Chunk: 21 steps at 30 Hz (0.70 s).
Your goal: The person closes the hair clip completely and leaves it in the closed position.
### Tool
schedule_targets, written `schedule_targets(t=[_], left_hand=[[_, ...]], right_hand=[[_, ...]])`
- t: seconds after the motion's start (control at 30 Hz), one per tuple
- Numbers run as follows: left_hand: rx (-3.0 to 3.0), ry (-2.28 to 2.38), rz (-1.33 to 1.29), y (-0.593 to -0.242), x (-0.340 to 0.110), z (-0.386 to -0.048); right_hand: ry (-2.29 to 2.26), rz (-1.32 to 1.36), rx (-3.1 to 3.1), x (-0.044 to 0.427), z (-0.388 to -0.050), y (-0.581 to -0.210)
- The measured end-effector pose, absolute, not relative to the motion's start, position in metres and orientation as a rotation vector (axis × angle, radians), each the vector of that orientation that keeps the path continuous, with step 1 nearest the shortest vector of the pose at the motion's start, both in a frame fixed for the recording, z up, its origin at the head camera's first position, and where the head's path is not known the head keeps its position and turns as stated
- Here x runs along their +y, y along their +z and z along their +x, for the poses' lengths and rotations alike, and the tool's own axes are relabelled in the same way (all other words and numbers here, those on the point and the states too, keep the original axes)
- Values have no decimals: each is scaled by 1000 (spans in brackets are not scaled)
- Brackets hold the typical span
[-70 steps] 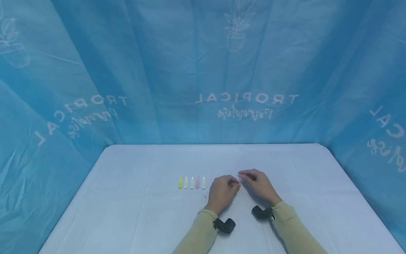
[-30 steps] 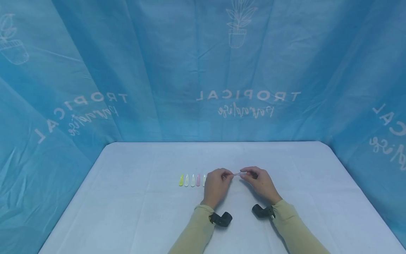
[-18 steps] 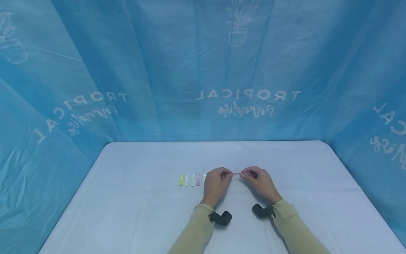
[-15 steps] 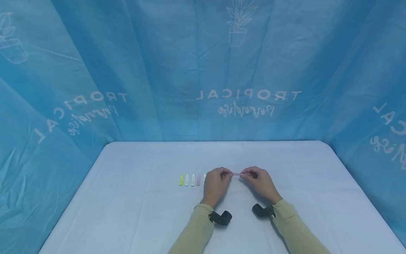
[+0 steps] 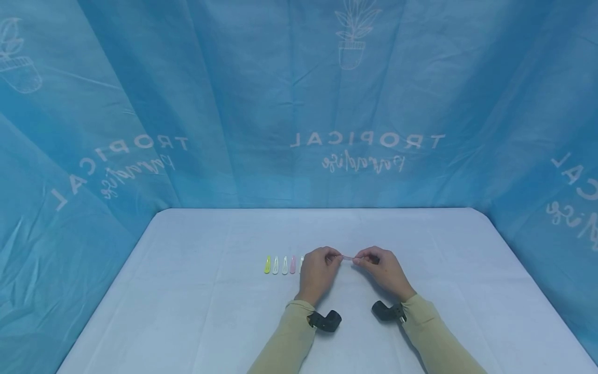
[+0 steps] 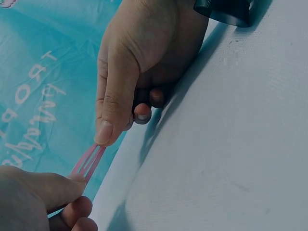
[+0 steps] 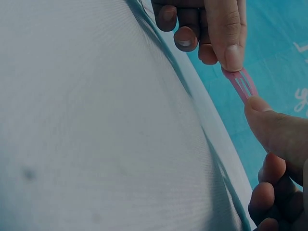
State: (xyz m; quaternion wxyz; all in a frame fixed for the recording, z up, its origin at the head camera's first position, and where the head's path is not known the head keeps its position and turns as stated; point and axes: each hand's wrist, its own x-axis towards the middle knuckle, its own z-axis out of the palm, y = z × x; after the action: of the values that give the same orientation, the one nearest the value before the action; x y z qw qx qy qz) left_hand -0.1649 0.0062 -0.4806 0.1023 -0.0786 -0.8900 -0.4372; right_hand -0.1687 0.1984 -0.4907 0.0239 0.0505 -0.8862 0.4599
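Between both hands is a pink snap hair clip point(image 5: 348, 257), lying crosswise just above the tabletop. My left hand point(image 5: 318, 275) pinches its left end between thumb and finger; my right hand point(image 5: 384, 271) pinches the other end. In the left wrist view the pink snap hair clip point(image 6: 89, 162) shows slim bars with gaps between them; its ends are hidden under the fingertips. The right wrist view shows the pink snap hair clip point(image 7: 240, 83) bridging the two thumbs. Left of the left hand stand a yellow clip point(image 5: 267, 265), pale clips point(image 5: 285, 265) and another pink clip point(image 5: 293, 264) in a row.
A white cloth covers the table point(image 5: 187, 311). The row's rightmost pale clip point(image 5: 301, 264) is partly hidden by the left hand. Blue printed curtains point(image 5: 252, 104) enclose the back and sides. A black wrist camera point(image 5: 327, 321) sits on each forearm.
The left hand has moved left and slightly away, now partly covering the row's last clip. The held clip has turned crosswise between the hands. Over the last half second the hands barely shift.
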Motion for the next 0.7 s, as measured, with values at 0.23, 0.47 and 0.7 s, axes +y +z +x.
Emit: schedule_targets(t=[0.23, 0.47, 0.7], left_hand=[[-2642, -1253, -235, -481, 6, -164], [-2652, -1200, -239, -484, 8, -166], [-2655, -1137, -236, -485, 10, -166]], right_hand=[[1428, 176, -2741, 197, -169, -489], [1417, 182, -2756, 197, -168, -487], [1422, 184, -2743, 197, -169, -489]])
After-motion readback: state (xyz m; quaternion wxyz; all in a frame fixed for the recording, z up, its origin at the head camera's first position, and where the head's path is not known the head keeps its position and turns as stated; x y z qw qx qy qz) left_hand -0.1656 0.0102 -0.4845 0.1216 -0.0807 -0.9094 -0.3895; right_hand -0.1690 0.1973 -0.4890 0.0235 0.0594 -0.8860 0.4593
